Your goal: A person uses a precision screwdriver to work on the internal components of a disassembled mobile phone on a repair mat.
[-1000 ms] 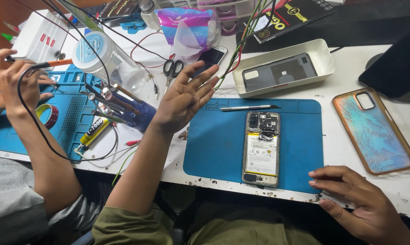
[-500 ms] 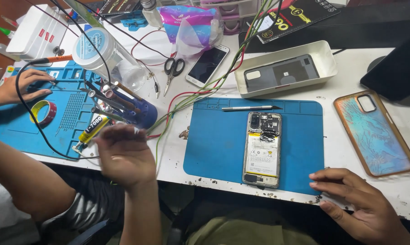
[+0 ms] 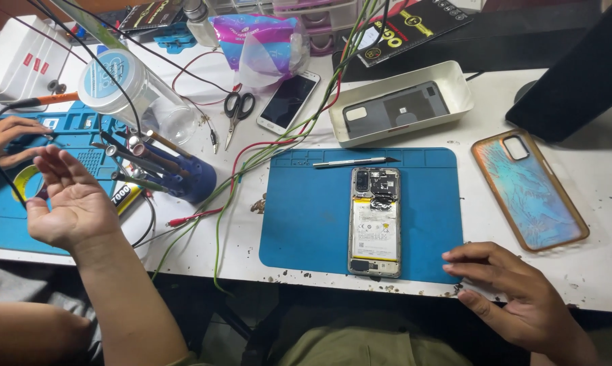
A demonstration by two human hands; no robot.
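- Left hand [image 3: 72, 203] open, palm up, empty; right hand [image 3: 516, 291] flat on mat [image 3: 306, 217] edge, empty.
- Phone [image 3: 375, 220]: back off, internals exposed; reassembly outstanding.
- Tweezers [image 3: 353, 162] untouched.

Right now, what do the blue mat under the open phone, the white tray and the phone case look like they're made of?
Blue mat: probably silicone or soft rubber, matte, with moulded compartments along its top edge. White tray: looks like hard plastic, smooth, slightly glossy, with rounded walls. Phone case: seems clear plastic with an iridescent blue-orange sheen; rigid or flexible, I can't tell. The open phone shows its battery.
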